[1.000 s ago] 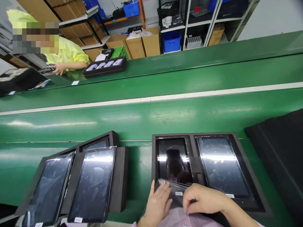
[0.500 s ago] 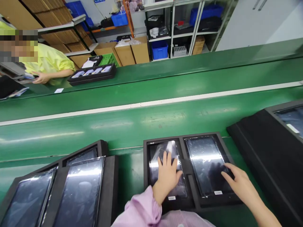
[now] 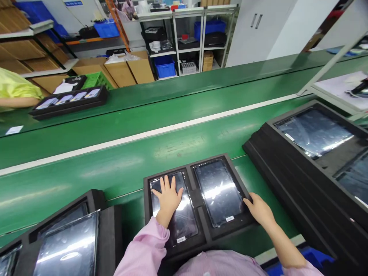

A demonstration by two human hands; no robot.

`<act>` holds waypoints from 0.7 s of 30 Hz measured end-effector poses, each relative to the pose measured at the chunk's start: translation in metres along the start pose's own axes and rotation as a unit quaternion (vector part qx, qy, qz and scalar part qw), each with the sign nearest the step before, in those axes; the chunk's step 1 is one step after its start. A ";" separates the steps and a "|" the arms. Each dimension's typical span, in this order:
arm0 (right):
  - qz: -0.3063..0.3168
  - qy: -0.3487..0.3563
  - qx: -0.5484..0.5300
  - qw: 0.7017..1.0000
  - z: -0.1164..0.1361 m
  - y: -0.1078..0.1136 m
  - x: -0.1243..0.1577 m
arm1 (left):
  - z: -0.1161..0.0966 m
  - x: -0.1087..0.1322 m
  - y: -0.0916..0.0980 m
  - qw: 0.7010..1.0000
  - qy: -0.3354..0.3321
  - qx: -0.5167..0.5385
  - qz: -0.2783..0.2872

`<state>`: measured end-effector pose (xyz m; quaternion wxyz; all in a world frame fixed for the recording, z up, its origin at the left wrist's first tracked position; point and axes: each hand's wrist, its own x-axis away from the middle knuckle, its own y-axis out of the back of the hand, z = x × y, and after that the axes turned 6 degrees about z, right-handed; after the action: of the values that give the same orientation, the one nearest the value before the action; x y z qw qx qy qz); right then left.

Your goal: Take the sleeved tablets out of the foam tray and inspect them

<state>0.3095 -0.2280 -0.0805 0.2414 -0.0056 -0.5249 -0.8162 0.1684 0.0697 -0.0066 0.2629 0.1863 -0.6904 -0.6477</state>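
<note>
In front of me lies a black foam tray [image 3: 196, 197] with two wells. Each well holds a flat, dark, glossy screen in clear film with a small white label: a left screen [image 3: 186, 220] and a right screen [image 3: 220, 191]. My left hand [image 3: 167, 197] rests on the left screen, fingers spread and nothing gripped. At the tray's right edge is my right hand [image 3: 260, 210], thumb on top and fingers curled over the outer side, closed on the rim. Its fingertips are partly hidden.
To the right stands a stack of black foam trays [image 3: 290, 172] with screens on top. More screen-filled foam trays [image 3: 115, 237] lean at lower left. A white strip [image 3: 172, 128] crosses the green bench. Beyond it are a tray of small packs [image 3: 69, 101] and a co-worker's yellow sleeve [image 3: 18, 86].
My view has turned to the right. My right hand has gone from above the right screen to the tray's right edge and closed on it. My left hand stays spread on the left screen.
</note>
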 end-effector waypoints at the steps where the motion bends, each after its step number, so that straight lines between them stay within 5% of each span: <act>1: 0.007 0.002 -0.003 1.000 0.008 -0.002 0.003 | -0.004 0.007 0.002 0.999 -0.032 0.005 -0.006; 3: 0.014 0.003 -0.009 1.000 0.022 -0.007 0.007 | -0.016 0.025 0.000 0.983 -0.179 0.024 0.013; 5: 0.018 0.004 -0.018 1.000 0.032 -0.009 0.009 | -0.030 0.046 -0.007 0.936 -0.343 0.035 0.065; 7: 0.023 0.004 -0.031 0.999 0.037 -0.010 0.009 | -0.042 0.063 -0.016 0.913 -0.397 0.026 0.089; 15: 0.031 -0.003 -0.130 0.991 0.038 -0.004 0.004 | -0.056 0.064 -0.035 0.923 -0.370 0.099 0.045; 18: 0.029 -0.003 -0.198 0.980 0.033 0.000 0.002 | -0.034 0.047 -0.027 0.950 -0.259 0.175 -0.012; 21: -0.006 -0.027 -0.265 0.964 0.028 0.007 0.000 | 0.008 0.026 -0.013 0.957 -0.081 0.264 -0.092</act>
<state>0.3048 -0.2063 -0.0622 0.2123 -0.0879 -0.2959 -0.9272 0.1420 0.0594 -0.0169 0.0869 0.2593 -0.8352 -0.4771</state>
